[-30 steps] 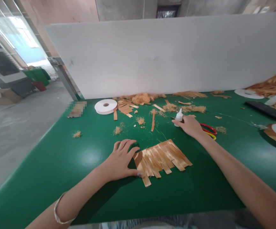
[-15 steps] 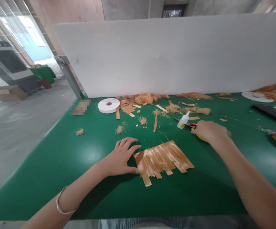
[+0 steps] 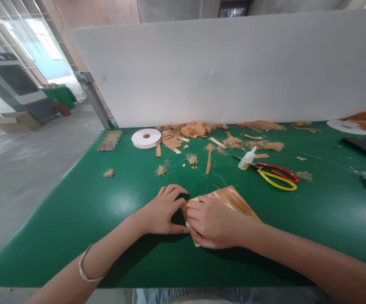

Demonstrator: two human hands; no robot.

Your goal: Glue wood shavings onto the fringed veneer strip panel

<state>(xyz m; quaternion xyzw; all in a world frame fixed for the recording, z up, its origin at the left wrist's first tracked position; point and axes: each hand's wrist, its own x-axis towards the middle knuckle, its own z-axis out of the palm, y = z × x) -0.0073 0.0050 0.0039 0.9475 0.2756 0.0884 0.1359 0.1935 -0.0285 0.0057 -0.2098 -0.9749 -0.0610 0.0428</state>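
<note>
Yellow label (image 3: pixel 245 166) on bottle (image 3: pixel 249 157), unreadable; right hand (image 3: pixel 216 223) touches tan strips (image 3: pixel 233 198).

The window (image 3: pixel 45 42) glows overexposed – the green table (image 3: pixel 75 228) carries pale glare and soft shadows

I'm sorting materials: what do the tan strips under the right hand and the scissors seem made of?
Tan strips: perhaps synthetic fibre, satiny, judging by streaky shine.
Scissors: dark, probably metal blades; smooth red and yellow handles, likely plastic-coated.
</note>
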